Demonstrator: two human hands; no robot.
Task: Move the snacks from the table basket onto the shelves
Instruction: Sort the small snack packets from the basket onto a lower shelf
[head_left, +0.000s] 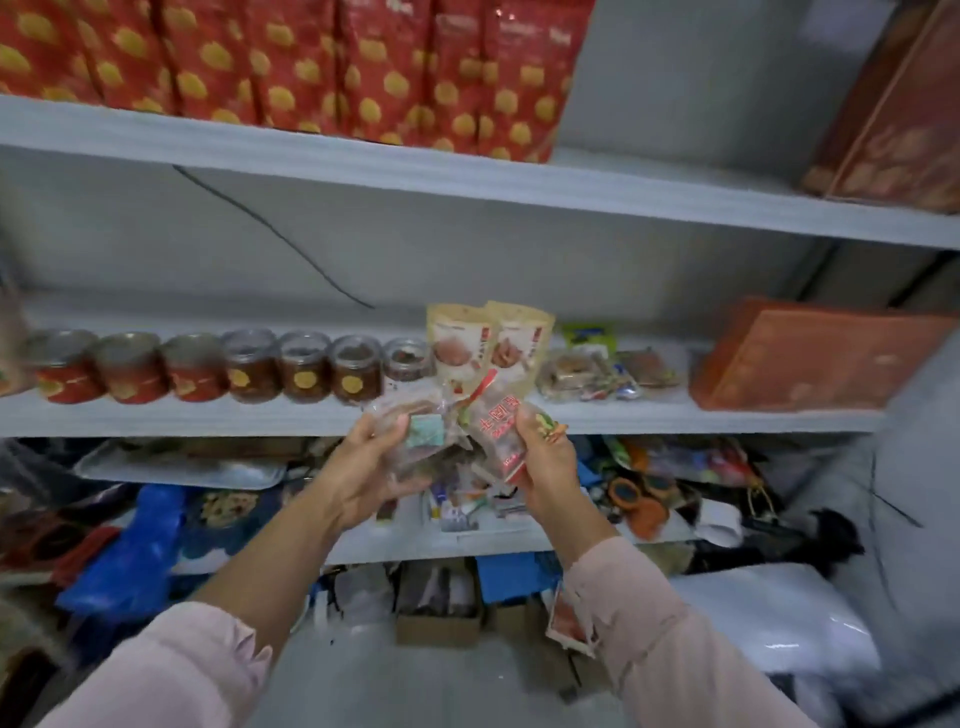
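Observation:
I stand facing white shelves. My left hand (371, 467) grips a clear plastic snack packet (415, 431) with brown contents, held just in front of the middle shelf (208, 415). Beside it, my right hand (545, 467) grips a red-and-white snack packet (498, 431) with printed characters. The two packets touch each other between my hands. The table basket is out of view.
On the middle shelf stand a row of jars (208, 369), two beige pouches (488, 343), wrapped snacks (587, 371) and an orange box (800, 353). Red-and-gold bags (311, 67) fill the top shelf. The lower shelf (467, 540) and the floor are cluttered.

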